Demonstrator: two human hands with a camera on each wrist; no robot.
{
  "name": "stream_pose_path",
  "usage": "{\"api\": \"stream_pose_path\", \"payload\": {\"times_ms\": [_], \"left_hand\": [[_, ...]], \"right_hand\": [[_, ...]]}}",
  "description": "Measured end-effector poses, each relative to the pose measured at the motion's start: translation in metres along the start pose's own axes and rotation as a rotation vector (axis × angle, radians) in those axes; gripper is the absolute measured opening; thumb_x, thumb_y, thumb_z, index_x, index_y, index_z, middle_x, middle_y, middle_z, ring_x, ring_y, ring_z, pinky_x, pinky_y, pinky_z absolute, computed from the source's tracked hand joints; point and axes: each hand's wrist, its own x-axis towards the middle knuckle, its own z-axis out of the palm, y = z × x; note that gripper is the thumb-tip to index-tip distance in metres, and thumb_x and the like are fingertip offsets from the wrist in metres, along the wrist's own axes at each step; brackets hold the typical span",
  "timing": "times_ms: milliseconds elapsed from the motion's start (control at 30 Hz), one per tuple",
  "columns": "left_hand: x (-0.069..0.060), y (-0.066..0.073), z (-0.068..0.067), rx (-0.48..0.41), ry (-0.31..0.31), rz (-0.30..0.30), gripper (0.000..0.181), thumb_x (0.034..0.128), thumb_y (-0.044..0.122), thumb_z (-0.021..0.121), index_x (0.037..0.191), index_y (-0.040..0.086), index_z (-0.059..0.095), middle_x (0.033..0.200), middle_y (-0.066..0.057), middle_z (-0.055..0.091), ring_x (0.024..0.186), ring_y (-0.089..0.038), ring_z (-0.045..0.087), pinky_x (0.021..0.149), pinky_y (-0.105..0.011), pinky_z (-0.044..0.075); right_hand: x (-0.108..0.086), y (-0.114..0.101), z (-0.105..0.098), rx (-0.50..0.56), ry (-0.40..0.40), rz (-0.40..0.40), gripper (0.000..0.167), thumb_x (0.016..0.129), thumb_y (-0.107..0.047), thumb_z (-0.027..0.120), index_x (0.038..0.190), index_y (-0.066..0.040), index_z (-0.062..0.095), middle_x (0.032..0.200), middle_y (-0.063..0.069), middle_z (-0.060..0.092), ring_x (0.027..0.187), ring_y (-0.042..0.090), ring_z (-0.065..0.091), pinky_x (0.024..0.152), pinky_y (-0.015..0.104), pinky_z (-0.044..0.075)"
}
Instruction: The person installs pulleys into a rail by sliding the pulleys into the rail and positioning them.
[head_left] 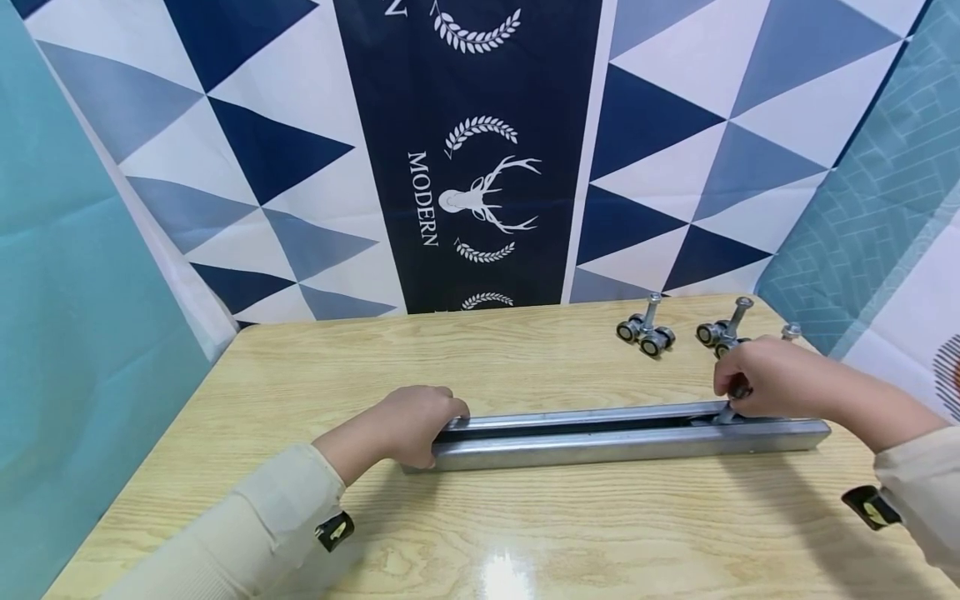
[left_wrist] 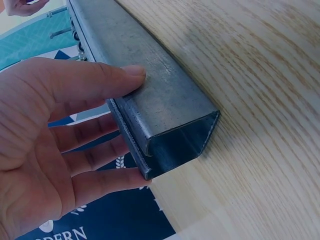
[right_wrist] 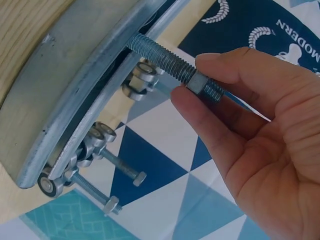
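A long grey metal channel track (head_left: 600, 450) lies on the table with its slot facing up. My left hand (head_left: 420, 423) grips it near its left end. In the left wrist view the thumb (left_wrist: 112, 80) presses one side, the other fingers are at the slotted face, and the open end shows hollow. Toward the track's right end, my right hand (head_left: 776, 379) pinches a threaded bolt (right_wrist: 157, 55) by its nut (right_wrist: 198, 83) between thumb and finger. The bolt stands up out of the slot; whatever is on its lower end is hidden inside the track.
Behind the track at the right stand a roller trolley (head_left: 649, 330) with its bolt upright and another trolley (head_left: 722, 333). A third bolt top (head_left: 791, 332) shows beyond my right hand. The wooden table (head_left: 480, 525) meets a patterned cloth backdrop (head_left: 300, 167) at the back.
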Motion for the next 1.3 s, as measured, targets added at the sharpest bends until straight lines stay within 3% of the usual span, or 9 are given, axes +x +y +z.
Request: {"api": "stream_pose_path", "payload": {"times_ms": [500, 1033, 1300], "left_hand": [[0.000, 0.000, 0.000, -0.004, 0.000, -0.005, 0.056, 0.0640, 0.011, 0.089, 0.115, 0.010, 0.066, 0.096, 0.000, 0.063, 0.081, -0.013, 0.056, 0.074, -0.032, 0.052], [0.000, 0.000, 0.000, -0.001, 0.006, -0.003, 0.055, 0.0636, 0.010, 0.088, 0.114, 0.010, 0.067, 0.095, 0.000, 0.062, 0.079, -0.013, 0.056, 0.074, -0.031, 0.052], [0.000, 0.001, -0.001, -0.007, -0.004, -0.020, 0.056, 0.0637, 0.009, 0.088, 0.115, 0.011, 0.066, 0.096, 0.000, 0.063, 0.080, -0.013, 0.056, 0.075, -0.031, 0.052]], "right_hand": [[0.010, -0.012, 0.001, 0.040, -0.026, -0.092, 0.030, 0.073, 0.011, 0.072, 0.081, -0.017, 0.071, 0.081, -0.011, 0.060, 0.067, 0.001, 0.046, 0.054, 0.024, 0.043], [0.021, -0.028, 0.004, 0.017, 0.021, -0.173, 0.031, 0.071, 0.012, 0.071, 0.079, -0.017, 0.070, 0.078, -0.012, 0.061, 0.065, 0.001, 0.047, 0.053, 0.024, 0.043], [0.026, -0.035, 0.005, 0.044, 0.034, -0.193, 0.028, 0.071, 0.011, 0.073, 0.081, -0.015, 0.073, 0.080, -0.009, 0.065, 0.068, 0.002, 0.056, 0.055, 0.024, 0.048]]}}
